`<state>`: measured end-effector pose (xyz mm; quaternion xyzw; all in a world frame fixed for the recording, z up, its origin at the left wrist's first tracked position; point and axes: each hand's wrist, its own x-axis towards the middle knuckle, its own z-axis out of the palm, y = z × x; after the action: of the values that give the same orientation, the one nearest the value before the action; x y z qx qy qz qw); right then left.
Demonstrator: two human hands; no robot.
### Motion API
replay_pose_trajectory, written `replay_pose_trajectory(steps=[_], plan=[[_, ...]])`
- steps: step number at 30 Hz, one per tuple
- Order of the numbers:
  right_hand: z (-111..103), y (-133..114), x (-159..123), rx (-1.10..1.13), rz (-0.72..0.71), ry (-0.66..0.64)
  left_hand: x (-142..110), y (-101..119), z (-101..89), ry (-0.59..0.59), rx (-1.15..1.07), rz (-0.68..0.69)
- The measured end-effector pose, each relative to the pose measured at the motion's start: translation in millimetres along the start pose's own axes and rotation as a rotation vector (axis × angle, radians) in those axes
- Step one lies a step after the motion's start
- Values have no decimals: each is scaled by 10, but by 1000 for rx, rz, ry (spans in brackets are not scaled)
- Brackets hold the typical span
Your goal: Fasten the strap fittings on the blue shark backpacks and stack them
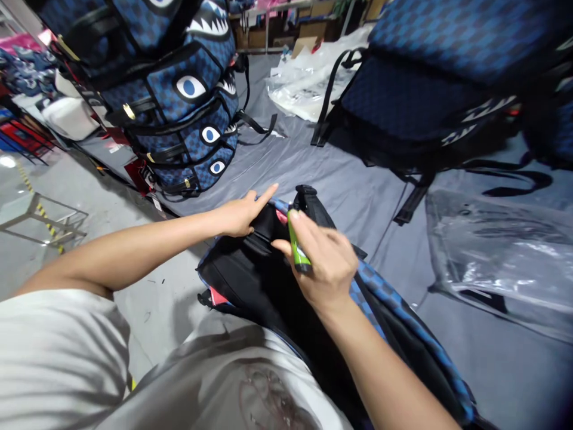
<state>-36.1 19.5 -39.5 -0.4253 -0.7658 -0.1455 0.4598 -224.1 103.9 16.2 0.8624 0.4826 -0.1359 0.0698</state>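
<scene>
A black-lined backpack (264, 280) with blue checkered outer fabric lies opened at the table edge, against my body. My left hand (242, 214) grips its far left rim, with one finger stretched out along the edge. In my right hand (324, 257) is a small green tube with black ends (296, 242), held upright between thumb and fingers over the bag's opening; its exact kind is not clear. Just beyond the right fingers stands a black strap with a buckle (307, 191). A red patch (281, 216) shows inside the rim between my hands.
Stacked blue checkered backpacks (188, 107) with eye and teeth prints rise at the left. More backpacks (416, 107) lie at the right, trailing straps. Clear plastic bags (501, 257) rest on the grey-covered table (286, 161). A metal-framed stool (36, 218) stands on the floor.
</scene>
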Motion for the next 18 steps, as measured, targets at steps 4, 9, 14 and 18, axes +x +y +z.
replay_pose_trajectory(steps=[4,9,14,18], plan=[[135,199,278,-165,52,-143,55,-15,13,-15,-30,-8],[190,224,430,-108,140,-310,120,-63,47,-6,-77,2],[467,21,439,-156,88,-519,209,-98,70,-33,-146,3],[688,-50,461,-247,104,-574,249,-175,109,-11,-261,38]])
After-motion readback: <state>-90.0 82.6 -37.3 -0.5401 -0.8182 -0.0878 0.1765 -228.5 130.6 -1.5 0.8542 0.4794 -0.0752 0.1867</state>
